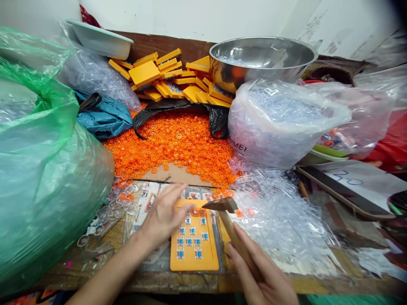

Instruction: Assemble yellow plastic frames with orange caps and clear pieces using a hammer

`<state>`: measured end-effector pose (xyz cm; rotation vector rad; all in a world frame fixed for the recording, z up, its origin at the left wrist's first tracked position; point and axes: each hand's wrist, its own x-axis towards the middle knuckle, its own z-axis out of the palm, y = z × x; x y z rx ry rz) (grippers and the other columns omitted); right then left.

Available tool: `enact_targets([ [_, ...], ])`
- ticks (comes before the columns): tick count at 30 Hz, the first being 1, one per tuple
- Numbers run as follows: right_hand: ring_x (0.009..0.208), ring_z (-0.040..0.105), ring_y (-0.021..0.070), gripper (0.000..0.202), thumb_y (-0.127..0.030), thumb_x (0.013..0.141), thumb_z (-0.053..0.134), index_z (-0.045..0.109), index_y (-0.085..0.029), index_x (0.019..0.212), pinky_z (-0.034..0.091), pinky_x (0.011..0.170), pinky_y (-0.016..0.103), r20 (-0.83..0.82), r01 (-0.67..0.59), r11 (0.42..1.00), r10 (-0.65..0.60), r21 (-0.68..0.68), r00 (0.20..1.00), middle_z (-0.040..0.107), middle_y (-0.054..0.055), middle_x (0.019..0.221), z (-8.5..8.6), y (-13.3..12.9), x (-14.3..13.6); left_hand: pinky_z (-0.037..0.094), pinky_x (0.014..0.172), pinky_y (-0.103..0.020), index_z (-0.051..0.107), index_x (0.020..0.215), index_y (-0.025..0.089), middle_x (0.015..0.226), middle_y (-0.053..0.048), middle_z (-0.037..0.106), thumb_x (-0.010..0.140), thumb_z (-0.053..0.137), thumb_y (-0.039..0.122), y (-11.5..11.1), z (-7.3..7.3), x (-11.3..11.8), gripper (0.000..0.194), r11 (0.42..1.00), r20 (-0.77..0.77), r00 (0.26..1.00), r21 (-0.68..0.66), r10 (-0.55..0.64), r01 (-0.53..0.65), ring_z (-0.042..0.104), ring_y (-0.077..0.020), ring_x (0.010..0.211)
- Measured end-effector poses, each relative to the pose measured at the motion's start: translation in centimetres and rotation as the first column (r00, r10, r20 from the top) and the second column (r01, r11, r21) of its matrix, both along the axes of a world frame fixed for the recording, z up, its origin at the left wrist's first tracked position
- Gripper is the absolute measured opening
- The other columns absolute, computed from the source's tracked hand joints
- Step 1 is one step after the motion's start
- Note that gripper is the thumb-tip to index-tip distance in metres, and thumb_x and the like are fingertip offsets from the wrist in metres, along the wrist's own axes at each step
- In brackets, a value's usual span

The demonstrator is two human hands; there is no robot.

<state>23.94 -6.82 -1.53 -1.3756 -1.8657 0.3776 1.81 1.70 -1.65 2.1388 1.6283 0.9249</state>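
Observation:
A flat yellow-orange plastic board (189, 262) lies on the worktable in front of me. Several small square pieces with blue centres are set in it, and round translucent orange caps (199, 212) sit near its top edge. My left hand (165, 212) reaches over the board's upper left, fingers stretched out; the fingertips are partly blurred. My right hand (259, 267) is wrapped round the wooden handle of a hammer (240, 241). The hammer's metal head is just above the board's upper right corner.
Behind the board is a big pile of orange caps (171, 140), with stacked yellow boards (144, 73) beyond. Clear plastic pieces (280, 216) heap up at right, near a phone (343, 190). A bulging green bag (57, 178) stands left. A steel bowl (263, 53) and white bag (263, 127) stand back right.

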Motion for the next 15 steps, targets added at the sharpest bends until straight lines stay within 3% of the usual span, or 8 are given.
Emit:
enact_targets([
  [3,0.113,0.063,0.0146,0.054,-0.016,0.088,0.060,0.048,-0.035,0.137,0.053,0.093,0.020,-0.050,0.123,0.992,-0.122,0.012,0.991,0.061,-0.005,0.132,-0.2,-0.4,0.4,0.046,0.098,-0.046,0.066,0.110,0.008,0.114,-0.016,0.068,0.089,0.052,0.018,3.7,0.2,-2.1,0.027,0.990,-0.073,0.988,0.008,0.139,-0.139,0.058,-0.0279,0.109],
  [7,0.117,0.060,0.0147,0.052,-0.017,0.088,0.061,0.050,-0.035,0.136,0.051,0.096,0.021,-0.091,0.162,0.987,-0.161,0.001,0.983,0.056,-0.005,0.136,-0.6,-0.8,0.6,0.049,0.086,-0.044,0.071,0.094,0.013,0.097,-0.012,0.071,0.085,0.052,0.010,7.3,0.3,-2.7,0.022,0.987,-0.164,0.978,-0.067,0.133,-0.145,0.061,-0.0280,0.097],
  [13,0.109,0.065,0.0133,0.052,-0.017,0.087,0.063,0.051,-0.038,0.133,0.052,0.094,0.021,-0.072,0.183,0.983,-0.183,0.005,0.981,0.061,-0.009,0.130,-0.7,-1.1,0.7,0.048,0.064,-0.031,0.069,0.078,0.019,0.072,-0.002,0.068,0.079,0.058,0.010,7.2,0.6,-1.5,0.014,0.982,-0.182,0.982,-0.177,0.039,-0.072,0.063,-0.0196,0.070],
  [15,0.108,0.065,0.0128,0.053,-0.017,0.087,0.063,0.051,-0.040,0.133,0.053,0.093,0.020,-0.070,0.188,0.982,-0.187,0.006,0.980,0.060,-0.010,0.129,-0.7,-1.0,0.7,0.047,0.063,-0.030,0.070,0.076,0.020,0.074,-0.002,0.068,0.079,0.057,0.011,7.2,0.2,-1.6,0.016,0.983,-0.167,0.985,-0.175,0.032,-0.062,0.063,-0.0191,0.070],
])
